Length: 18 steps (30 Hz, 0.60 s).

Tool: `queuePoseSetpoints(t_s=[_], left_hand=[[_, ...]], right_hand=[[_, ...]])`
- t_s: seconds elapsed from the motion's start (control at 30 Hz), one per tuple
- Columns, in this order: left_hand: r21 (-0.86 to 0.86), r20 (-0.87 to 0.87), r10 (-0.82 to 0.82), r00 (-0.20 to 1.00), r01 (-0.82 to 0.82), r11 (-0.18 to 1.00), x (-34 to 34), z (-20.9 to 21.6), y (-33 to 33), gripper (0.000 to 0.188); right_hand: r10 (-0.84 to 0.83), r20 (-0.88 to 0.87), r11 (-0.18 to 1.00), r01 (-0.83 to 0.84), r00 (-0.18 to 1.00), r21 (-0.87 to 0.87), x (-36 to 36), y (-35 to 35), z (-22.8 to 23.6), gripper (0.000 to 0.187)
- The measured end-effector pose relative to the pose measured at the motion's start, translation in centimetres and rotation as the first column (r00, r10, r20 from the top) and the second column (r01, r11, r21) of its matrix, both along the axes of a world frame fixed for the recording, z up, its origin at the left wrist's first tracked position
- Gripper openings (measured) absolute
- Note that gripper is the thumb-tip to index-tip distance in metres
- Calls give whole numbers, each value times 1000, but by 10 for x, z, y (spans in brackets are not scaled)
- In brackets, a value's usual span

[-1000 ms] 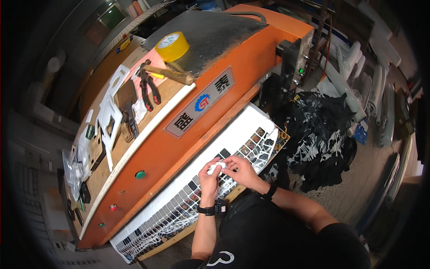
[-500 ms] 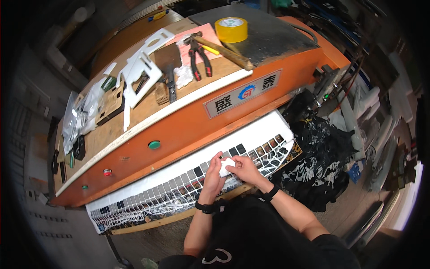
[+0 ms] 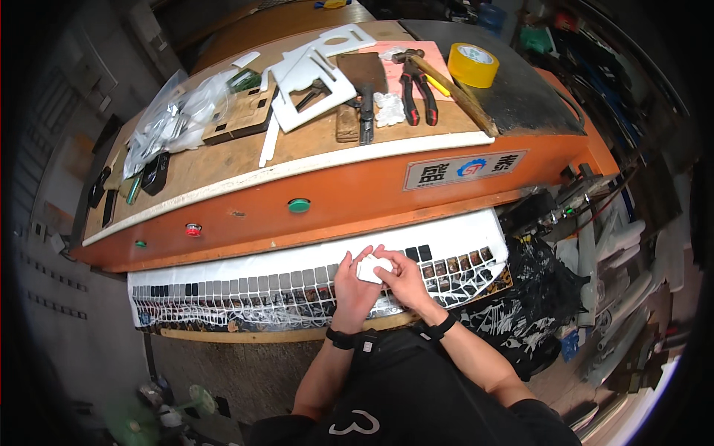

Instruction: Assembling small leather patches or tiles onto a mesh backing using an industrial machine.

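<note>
Several small white flat pieces with rounded corners are held between my two hands, overlapping one another. My left hand has its palm turned up under them, with its fingers closed around their left side. From the other side, the thumb and fingers of my right hand grip the pieces. Below the hands lies a white sheet, its front part cut into rows of small rounded rectangular holes with thin strips between. Some holes look grey, others black or brown. Toward the near edge the strips are tangled and loose.
Behind the sheet stands an orange machine with a green button. On its wooden top lie pliers, a hammer, yellow tape, white cut-out plates and a plastic bag. Black scraps are heaped at the right.
The view has turned, so the machine and sheet sit more level and the tools appear farther right. Both hands stay together at the white pieces, which now show more of their overlapping edges.
</note>
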<state>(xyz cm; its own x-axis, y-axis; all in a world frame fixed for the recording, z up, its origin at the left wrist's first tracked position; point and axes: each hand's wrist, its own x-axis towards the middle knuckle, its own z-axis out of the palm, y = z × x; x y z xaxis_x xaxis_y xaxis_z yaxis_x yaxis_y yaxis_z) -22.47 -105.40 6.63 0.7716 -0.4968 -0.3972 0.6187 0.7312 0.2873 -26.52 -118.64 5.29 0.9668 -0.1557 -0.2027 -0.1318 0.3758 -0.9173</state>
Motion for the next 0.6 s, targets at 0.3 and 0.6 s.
queuePoseSetpoints(t_s=[0.3,0.6], left_hand=[[104,-71,363,929,-355,929,11,-54,-2,39],[278,168,301,939,-338,899,8,-16,7,54]], right_hand=[[78,155,648,68,985,-759,-15,34,-9,54],[79,54,905,-48,995,-424,18,34,26,39]])
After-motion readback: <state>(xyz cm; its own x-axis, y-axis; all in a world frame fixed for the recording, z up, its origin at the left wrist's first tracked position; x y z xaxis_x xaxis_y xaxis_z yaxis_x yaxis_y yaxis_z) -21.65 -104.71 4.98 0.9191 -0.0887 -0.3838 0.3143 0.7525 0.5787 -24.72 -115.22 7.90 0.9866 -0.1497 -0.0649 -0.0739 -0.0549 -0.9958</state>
